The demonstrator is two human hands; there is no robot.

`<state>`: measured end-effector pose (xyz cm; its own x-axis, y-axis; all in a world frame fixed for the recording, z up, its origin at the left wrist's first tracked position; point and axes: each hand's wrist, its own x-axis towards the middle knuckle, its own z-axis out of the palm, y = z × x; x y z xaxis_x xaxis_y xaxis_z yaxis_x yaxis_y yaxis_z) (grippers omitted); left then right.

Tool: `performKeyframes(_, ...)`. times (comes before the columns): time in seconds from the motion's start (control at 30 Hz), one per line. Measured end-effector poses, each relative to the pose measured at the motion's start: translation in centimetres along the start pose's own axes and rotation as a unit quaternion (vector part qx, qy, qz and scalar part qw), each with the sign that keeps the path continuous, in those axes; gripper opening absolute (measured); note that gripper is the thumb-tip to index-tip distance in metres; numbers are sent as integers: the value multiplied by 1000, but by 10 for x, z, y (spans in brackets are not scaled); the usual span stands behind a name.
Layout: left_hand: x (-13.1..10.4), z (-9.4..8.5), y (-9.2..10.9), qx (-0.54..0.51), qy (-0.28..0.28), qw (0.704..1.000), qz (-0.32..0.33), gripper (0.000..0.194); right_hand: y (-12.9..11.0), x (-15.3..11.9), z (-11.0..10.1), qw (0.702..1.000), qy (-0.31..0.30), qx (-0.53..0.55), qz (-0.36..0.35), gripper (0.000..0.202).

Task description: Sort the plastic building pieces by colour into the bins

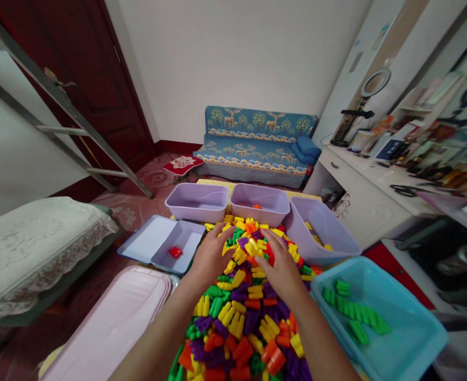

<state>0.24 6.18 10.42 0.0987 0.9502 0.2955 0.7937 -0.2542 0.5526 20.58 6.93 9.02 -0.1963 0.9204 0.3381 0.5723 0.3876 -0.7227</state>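
Note:
A large heap of plastic building blocks (pixel 237 323) in yellow, green, red, orange and purple lies between my forearms. My left hand (pixel 212 253) reaches over the far left part of the heap, its fingers apart, with nothing seen in it. Across from it, my right hand (pixel 280 266) is spread over the right side, thumb and fingers apart. A pale yellow block (pixel 252 246) sits between the two hands, nearer the right fingertips; whether they touch it I cannot tell.
Behind the heap stand three lilac bins: left (pixel 197 212), middle (pixel 257 214) with an orange piece, right (pixel 316 248) with yellow blocks. A turquoise bin (pixel 411 317) holds green blocks. A lidded box (pixel 177 227) holds a red block. A pink lid (pixel 118 317) lies left.

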Motion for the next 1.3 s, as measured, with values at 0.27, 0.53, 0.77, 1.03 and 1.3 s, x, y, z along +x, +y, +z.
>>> performKeyframes(0.27,-51,5,-43,168,-174,957,-159,43,59,-56,13,991,-65,-56,100,41)
performKeyframes(0.53,-60,33,-43,172,-175,961,-125,57,56,-70,33,989,-88,-72,99,43)
performKeyframes(0.77,-42,39,-41,187,-185,949,-171,52,53,-69,35,990,-87,-59,98,43)
performKeyframes(1.03,-36,32,-39,-45,-75,981,-175,33,55,-69,31,992,-56,-35,103,37)
performKeyframes(1.3,-36,37,-9,-483,-139,829,-244,45,11,-54,36,974,-26,164,155,42)
